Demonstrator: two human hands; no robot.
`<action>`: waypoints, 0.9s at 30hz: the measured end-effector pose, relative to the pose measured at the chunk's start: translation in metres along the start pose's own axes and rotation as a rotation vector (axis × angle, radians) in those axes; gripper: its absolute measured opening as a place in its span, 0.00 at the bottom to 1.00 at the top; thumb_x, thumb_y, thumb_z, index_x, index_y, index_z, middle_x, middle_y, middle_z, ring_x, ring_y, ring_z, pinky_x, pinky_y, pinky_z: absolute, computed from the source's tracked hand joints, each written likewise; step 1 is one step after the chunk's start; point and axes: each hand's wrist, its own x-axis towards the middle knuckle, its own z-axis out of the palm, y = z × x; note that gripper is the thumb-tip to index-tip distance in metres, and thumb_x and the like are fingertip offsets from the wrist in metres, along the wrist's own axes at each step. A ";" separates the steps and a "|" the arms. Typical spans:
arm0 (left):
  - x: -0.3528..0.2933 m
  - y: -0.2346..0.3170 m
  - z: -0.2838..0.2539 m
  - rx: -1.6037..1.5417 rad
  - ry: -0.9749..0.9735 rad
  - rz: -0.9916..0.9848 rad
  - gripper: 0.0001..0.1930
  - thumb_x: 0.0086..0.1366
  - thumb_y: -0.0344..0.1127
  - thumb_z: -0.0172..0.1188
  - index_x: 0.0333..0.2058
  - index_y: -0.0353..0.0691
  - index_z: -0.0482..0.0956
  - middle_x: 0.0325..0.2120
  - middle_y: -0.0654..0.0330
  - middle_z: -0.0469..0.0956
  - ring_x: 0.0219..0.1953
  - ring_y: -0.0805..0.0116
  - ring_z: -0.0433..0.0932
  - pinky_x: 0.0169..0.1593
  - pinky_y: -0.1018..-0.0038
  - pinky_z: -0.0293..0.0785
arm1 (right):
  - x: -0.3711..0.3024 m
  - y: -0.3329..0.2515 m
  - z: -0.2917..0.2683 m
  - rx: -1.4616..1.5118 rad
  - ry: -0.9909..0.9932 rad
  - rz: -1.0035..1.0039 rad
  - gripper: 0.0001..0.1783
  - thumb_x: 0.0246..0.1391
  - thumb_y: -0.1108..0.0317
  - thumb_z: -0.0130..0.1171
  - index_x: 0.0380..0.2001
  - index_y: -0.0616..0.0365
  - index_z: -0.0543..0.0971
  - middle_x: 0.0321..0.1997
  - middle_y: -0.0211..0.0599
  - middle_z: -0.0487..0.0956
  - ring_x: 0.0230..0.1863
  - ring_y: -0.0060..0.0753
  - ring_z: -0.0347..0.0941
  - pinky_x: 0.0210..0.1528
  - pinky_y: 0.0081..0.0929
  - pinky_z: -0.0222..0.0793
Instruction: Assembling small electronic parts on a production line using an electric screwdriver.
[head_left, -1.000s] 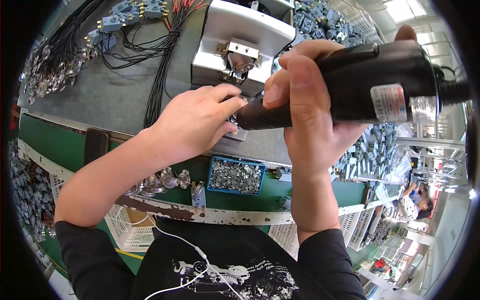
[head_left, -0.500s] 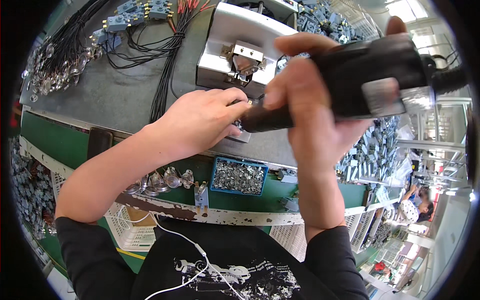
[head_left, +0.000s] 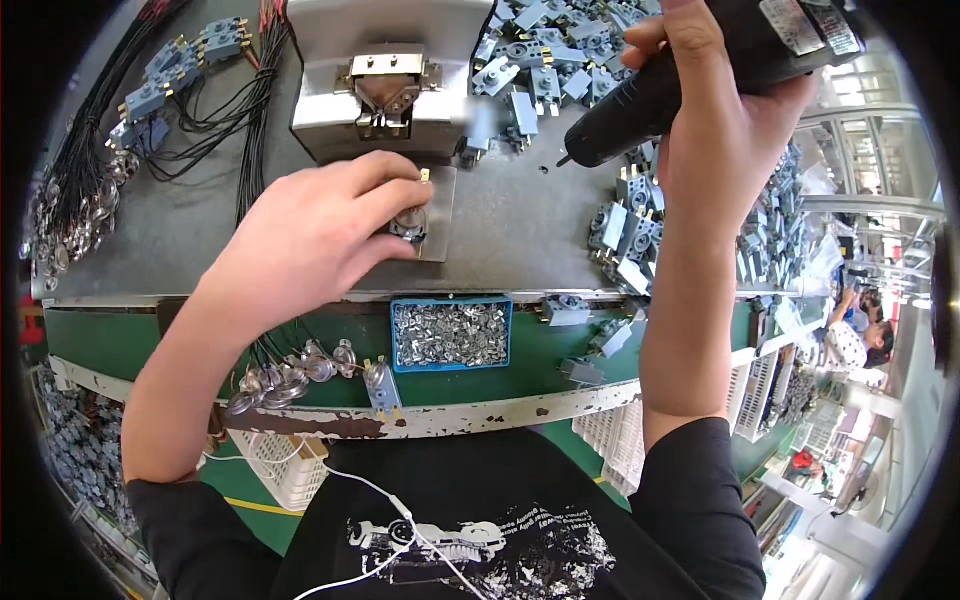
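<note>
Small metal part [head_left: 410, 222] on grey bench [head_left: 520, 230], before steel jig [head_left: 385, 80], pinched by left hand [head_left: 310, 235] fingers. Right hand [head_left: 715, 120] fingers wrapped around black electric screwdriver [head_left: 690, 80], raised above bench.

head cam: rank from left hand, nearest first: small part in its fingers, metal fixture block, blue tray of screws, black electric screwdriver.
1. Small part, pinched at the left hand fingertips.
2. Metal fixture block, just above the hand.
3. Blue tray of screws, below and to the right; close to the fixture in rank.
4. Black electric screwdriver, far right, raised in the right hand.
</note>
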 end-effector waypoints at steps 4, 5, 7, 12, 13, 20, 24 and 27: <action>-0.024 0.000 -0.009 0.008 0.023 -0.003 0.26 0.55 0.31 0.72 0.53 0.41 0.79 0.55 0.59 0.79 0.50 0.52 0.81 0.51 0.60 0.78 | -0.009 -0.033 0.029 -1.403 0.165 -0.015 0.32 0.71 0.56 0.56 0.68 0.65 0.63 0.42 0.50 0.82 0.45 0.38 0.81 0.46 0.32 0.74; -0.024 0.002 -0.011 0.023 -0.023 -0.021 0.25 0.54 0.31 0.72 0.53 0.41 0.79 0.54 0.59 0.79 0.49 0.53 0.81 0.51 0.60 0.78 | -0.009 -0.046 0.022 -1.248 0.100 -0.130 0.33 0.71 0.57 0.56 0.69 0.64 0.59 0.47 0.51 0.81 0.50 0.40 0.81 0.49 0.35 0.75; -0.018 0.007 -0.014 0.032 -0.052 -0.024 0.25 0.54 0.31 0.72 0.52 0.41 0.79 0.54 0.59 0.79 0.49 0.53 0.81 0.51 0.61 0.77 | -0.023 -0.068 0.028 -1.297 0.023 -0.205 0.34 0.72 0.62 0.56 0.71 0.60 0.52 0.53 0.50 0.81 0.53 0.44 0.80 0.55 0.44 0.76; -0.030 -0.009 -0.011 -0.040 0.074 0.011 0.27 0.54 0.30 0.73 0.54 0.43 0.78 0.56 0.53 0.78 0.56 0.53 0.79 0.59 0.65 0.74 | -0.073 -0.079 0.021 -2.018 -0.362 0.944 0.21 0.59 0.64 0.70 0.54 0.54 0.79 0.51 0.41 0.81 0.47 0.39 0.79 0.46 0.36 0.75; -0.038 -0.027 -0.013 -0.255 0.281 0.004 0.25 0.63 0.35 0.69 0.58 0.42 0.75 0.58 0.50 0.76 0.61 0.56 0.76 0.62 0.66 0.73 | -0.086 -0.078 0.014 -2.064 -0.471 0.933 0.23 0.57 0.64 0.70 0.55 0.56 0.79 0.50 0.43 0.80 0.47 0.45 0.79 0.49 0.38 0.75; -0.067 -0.110 -0.126 0.237 1.065 -0.563 0.20 0.76 0.41 0.59 0.61 0.39 0.77 0.60 0.54 0.77 0.63 0.66 0.75 0.65 0.69 0.69 | -0.102 -0.077 0.002 -2.063 -0.769 0.899 0.31 0.50 0.75 0.68 0.60 0.56 0.76 0.65 0.48 0.73 0.54 0.56 0.77 0.57 0.44 0.74; -0.074 -0.025 -0.074 0.248 0.112 -0.179 0.09 0.62 0.32 0.64 0.42 0.44 0.83 0.37 0.60 0.83 0.40 0.61 0.83 0.50 0.67 0.77 | -0.095 -0.075 -0.006 -2.037 -0.743 0.929 0.30 0.49 0.78 0.66 0.59 0.55 0.77 0.67 0.48 0.73 0.54 0.56 0.78 0.55 0.45 0.75; -0.086 0.019 -0.054 0.243 -0.322 -0.255 0.07 0.55 0.33 0.68 0.34 0.44 0.82 0.36 0.61 0.81 0.44 0.59 0.79 0.50 0.63 0.74 | -0.087 -0.068 0.018 -1.782 -0.530 0.969 0.26 0.50 0.78 0.65 0.55 0.56 0.79 0.67 0.46 0.74 0.53 0.49 0.80 0.51 0.36 0.76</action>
